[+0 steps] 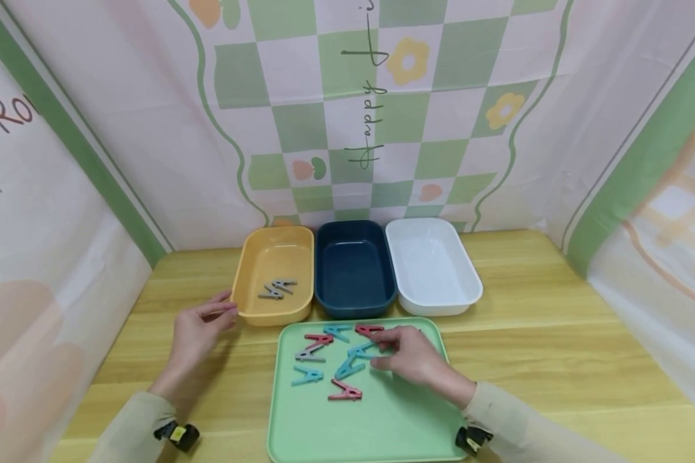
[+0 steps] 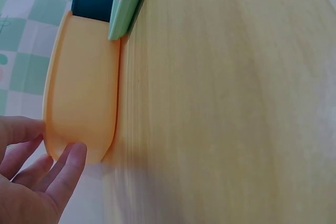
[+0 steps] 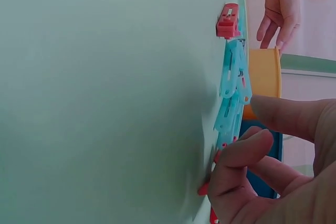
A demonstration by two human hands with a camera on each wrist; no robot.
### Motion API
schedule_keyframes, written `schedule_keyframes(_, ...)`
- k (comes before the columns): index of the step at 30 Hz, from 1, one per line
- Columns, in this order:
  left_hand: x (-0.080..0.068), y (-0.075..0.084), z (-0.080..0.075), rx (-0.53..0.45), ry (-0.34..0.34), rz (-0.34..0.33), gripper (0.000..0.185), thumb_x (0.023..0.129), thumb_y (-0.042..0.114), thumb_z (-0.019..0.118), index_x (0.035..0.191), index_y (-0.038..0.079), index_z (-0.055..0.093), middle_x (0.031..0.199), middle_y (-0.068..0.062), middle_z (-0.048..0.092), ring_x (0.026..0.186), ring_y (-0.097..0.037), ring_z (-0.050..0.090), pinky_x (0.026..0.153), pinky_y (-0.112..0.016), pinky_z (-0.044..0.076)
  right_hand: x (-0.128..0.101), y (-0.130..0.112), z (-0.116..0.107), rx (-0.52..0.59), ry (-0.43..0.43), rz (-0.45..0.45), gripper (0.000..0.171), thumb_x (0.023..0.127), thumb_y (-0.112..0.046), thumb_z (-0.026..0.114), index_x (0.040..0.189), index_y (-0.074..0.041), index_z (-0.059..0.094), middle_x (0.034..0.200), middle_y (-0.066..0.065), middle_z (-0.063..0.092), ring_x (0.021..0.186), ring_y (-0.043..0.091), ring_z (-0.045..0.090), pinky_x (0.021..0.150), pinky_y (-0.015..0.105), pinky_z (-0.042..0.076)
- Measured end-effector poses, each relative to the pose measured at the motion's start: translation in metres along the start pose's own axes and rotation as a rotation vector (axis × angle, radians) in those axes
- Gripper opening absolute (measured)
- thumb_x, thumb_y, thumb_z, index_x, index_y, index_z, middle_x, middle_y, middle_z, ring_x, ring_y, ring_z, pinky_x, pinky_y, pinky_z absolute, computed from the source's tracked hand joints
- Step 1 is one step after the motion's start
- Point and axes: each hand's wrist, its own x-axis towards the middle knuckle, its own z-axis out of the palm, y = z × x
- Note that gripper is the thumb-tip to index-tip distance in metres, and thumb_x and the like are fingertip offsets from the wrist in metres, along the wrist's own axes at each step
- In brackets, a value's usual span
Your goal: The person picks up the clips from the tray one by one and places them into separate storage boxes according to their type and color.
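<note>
tray (image 1: 359,427), wooden table (image 1: 556,354), checkered backdrop (image 1: 353,122)

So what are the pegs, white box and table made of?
The pegs look like smooth plastic, each evenly coloured. The white box seems shiny plastic, maybe glazed ceramic; light gleams inside it. The table looks like satiny wood with streaky grain, possibly printed.

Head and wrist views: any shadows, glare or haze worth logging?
Head view: fairly even light, soft shadow on the wooden tabletop beside the left hand; left wrist view: soft shadow low on the tabletop, pale sheen toward the right edge; right wrist view: slightly hazy, broad dim shadow on the green tray.
</note>
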Motion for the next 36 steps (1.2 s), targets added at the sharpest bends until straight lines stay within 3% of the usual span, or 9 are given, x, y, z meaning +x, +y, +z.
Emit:
schedule_keyframes(6,0.0,0.002,-0.001,-0.009,-0.006,0.002,0.025,0.097,-0.003,0.074,0.12,-0.011,0.071,0.149,-0.021,0.056,0.098,-0.01,0.074,0.083,-0.026,0.066,-0.002,-0.001,-0.001,-0.024,-0.005,0.005,0.04,0.077,-0.009,0.093,0.115,-0.007,0.081,0.111,0.003,0.077,0.101,0.02,0.068,0.092,0.044,0.061)
schedule_keyframes(12,0.0,0.003,0.0,-0.016,0.005,0.004,0.024,0.097,-0.001,0.075,0.119,-0.012,0.072,0.148,-0.02,0.058,0.096,-0.007,0.074,0.083,-0.026,0.066,-0.006,0.0,0.005,0.004,0.034,-0.006,0.049,0.078,-0.007,0.092,0.125,-0.009,0.077,0.125,0.007,0.074,0.122,0.031,0.065,0.107,0.054,0.056)
schedule_keyframes(18,-0.001,0.002,0.001,-0.018,0.013,0.002,0.024,0.097,0.0,0.075,0.118,-0.012,0.073,0.147,-0.019,0.06,0.095,-0.007,0.074,0.083,-0.026,0.066,-0.007,0.002,0.009,-0.025,0.088,-0.029,0.045,0.075,-0.006,0.093,0.118,-0.006,0.078,0.12,0.009,0.074,0.118,0.033,0.066,0.104,0.054,0.057)
schedule_keyframes(26,0.001,0.002,0.001,-0.019,0.008,0.01,0.024,0.096,-0.002,0.075,0.119,-0.012,0.072,0.147,-0.02,0.059,0.096,-0.008,0.074,0.082,-0.026,0.066,-0.004,0.004,0.013,-0.042,0.078,-0.058,0.046,0.073,-0.004,0.094,0.116,-0.005,0.079,0.12,0.009,0.075,0.122,0.035,0.064,0.108,0.055,0.054)
schedule_keyframes(36,0.001,0.0,0.001,-0.032,0.01,0.001,0.024,0.098,-0.002,0.074,0.119,-0.012,0.072,0.148,-0.019,0.059,0.092,-0.002,0.072,0.082,-0.027,0.066,-0.001,0.007,0.016,-0.043,0.115,-0.041,0.043,0.071,-0.004,0.096,0.111,-0.006,0.08,0.111,0.006,0.077,0.112,0.031,0.068,0.102,0.053,0.058)
